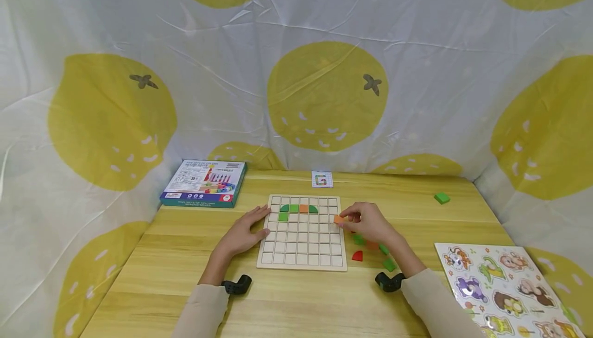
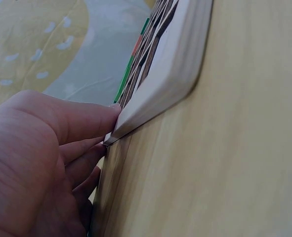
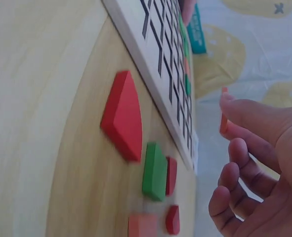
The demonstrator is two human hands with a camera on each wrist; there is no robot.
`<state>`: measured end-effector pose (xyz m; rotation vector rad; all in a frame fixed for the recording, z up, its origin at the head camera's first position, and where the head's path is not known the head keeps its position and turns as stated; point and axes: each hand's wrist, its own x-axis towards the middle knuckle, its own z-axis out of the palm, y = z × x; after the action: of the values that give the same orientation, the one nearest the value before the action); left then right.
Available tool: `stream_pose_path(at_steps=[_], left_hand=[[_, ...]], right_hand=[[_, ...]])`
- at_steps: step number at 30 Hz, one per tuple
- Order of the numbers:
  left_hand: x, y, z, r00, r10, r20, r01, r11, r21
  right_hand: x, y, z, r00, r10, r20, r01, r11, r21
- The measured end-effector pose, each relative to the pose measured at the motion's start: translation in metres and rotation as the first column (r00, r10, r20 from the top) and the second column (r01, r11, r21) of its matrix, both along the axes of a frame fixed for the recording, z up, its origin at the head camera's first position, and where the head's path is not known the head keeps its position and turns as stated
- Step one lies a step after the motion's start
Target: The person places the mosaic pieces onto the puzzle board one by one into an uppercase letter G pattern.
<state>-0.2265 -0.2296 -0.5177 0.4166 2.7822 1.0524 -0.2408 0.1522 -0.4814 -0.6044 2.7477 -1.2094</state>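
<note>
A wooden grid board [image 1: 301, 250] lies on the table, with green and orange tiles set in its upper left part. My left hand [image 1: 242, 231] rests at the board's left edge, its fingers nearly straight and the thumb touching the rim, seen close in the left wrist view. Between thumb and forefinger, my right hand [image 1: 368, 222] pinches an orange square tile [image 1: 338, 219] over the board's right edge. In the right wrist view that orange tile [image 3: 224, 109] shows edge-on, raised above the table, while the other fingers curl loosely.
Right of the board lie loose tiles, among them a red quarter-round [image 1: 357, 256] and a green one [image 1: 389, 264]. A pattern card [image 1: 321, 179] sits behind the board. A toy box [image 1: 204, 183] stands back left, an animal puzzle [image 1: 502, 286] front right, green tiles [image 1: 442, 198] back right.
</note>
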Motion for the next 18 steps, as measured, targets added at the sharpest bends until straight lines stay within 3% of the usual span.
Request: stream_pose_path(at_steps=[10, 18], left_hand=[[-0.001, 0.001, -0.001, 1.0, -0.002, 0.006, 0.002, 1.0, 0.004], [0.0, 0.0, 0.0, 1.0, -0.002, 0.014, 0.002, 1.0, 0.01]], right_hand=[[-0.003, -0.042, -0.008, 0.998, 0.03, 0.053, -0.027, 0.998, -0.059], [-0.009, -0.076, -0.012, 0.998, 0.067, 0.019, -0.066, 0.997, -0.027]])
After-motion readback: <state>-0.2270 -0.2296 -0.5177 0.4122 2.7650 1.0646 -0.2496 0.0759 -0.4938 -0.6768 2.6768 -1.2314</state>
